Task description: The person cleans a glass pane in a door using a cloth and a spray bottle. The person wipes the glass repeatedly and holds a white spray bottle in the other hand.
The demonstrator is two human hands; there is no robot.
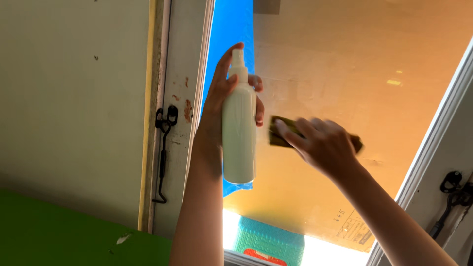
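The pale spray bottle [239, 133] stands upright in the middle of the view, held up against the window pane [345, 64]. The person's left hand [224, 93] wraps it from the nine o'clock side, fingers curled tight round the neck and shoulder, the forefinger reaching up beside the nozzle at twelve o'clock. The bottle's base hangs free at six o'clock, below the grip.

Just at three o'clock from the bottle, the right hand [322, 145] presses a dark olive cloth [283, 133] flat to the glass. The fingers lie spread and laid over the cloth, pinning it; one end of the cloth pokes out toward the bottle, a corner shows past the knuckles on the far side. The hand is a little blurred. Whether cloth and bottle touch I cannot tell; they are just beside each other.

Behind the glass is a broad tan sheet of cardboard, with a strip of blue plastic sheet [231, 24] at eleven o'clock, running down behind the bottle. At six o'clock a teal basket-like thing [268, 241] shows through the bright lower pane.

Further out at nine o'clock is the white window frame [180, 64], stained with rust, carrying a black hook latch [162, 152]. Beyond it is a cream wall over a green band [59, 231]. At four o'clock another black latch [453, 192] sits on the right frame.
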